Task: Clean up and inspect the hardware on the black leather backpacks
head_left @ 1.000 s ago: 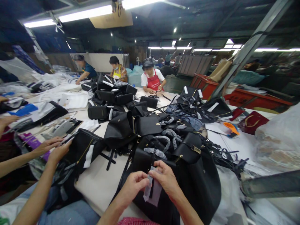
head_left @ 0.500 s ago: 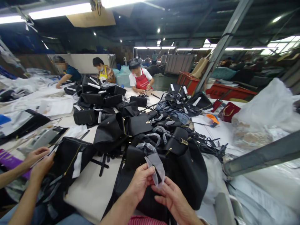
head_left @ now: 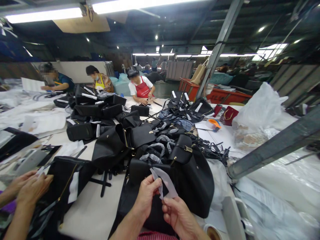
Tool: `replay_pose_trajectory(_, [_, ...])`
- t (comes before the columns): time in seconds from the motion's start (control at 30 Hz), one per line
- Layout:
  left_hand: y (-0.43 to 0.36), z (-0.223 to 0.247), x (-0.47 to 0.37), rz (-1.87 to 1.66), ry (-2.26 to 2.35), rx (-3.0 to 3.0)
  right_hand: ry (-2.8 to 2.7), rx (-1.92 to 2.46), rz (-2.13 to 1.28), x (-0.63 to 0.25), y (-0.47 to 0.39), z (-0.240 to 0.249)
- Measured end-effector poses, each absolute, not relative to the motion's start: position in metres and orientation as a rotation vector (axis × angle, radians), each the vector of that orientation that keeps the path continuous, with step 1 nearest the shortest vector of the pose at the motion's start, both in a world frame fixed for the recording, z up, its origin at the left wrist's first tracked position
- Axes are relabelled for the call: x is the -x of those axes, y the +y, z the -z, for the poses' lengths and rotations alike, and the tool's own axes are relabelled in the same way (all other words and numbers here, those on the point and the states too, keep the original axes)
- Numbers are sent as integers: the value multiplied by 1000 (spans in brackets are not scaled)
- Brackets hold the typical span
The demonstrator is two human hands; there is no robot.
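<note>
Sheet, thin, translucent, whitish: one, near centre, above the front of a smooth black leather-like bag. Upper left edge pinched between thumb and fingers of the left hand; lower end pinched by the right hand. Risk: creasing or tearing, should the hands pull unevenly on so flimsy a piece.

Handles, curved, in crinkled grey wrap: just beyond the sheet. Risk: snagging or loosened wrap, if fingers or sheet catch there.

Buckle, gold-coloured metal: right of the handles, on a bulky black bag. Risk: scratches to black surfaces, from bags rubbing in the crowded heap.

Straps, narrow, black, tangled: farther right. Risk: dragging neighbours along, should a bag be tugged.
</note>
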State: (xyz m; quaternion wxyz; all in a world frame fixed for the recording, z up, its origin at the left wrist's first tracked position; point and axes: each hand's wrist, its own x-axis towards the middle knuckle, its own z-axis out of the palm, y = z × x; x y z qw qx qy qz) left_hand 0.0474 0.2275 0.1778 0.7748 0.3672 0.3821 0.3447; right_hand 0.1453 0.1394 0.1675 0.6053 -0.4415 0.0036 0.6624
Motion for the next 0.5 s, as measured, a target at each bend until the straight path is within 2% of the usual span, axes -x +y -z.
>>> replay_pose_trajectory(0.37, [227,-175,-46,-771,870,-829,121,942,-1613,-148,137,-160])
replay_pose_trajectory(0.5, [229,-173,-44,-793,908,-810,-4,937,-1652,-150,130,-157])
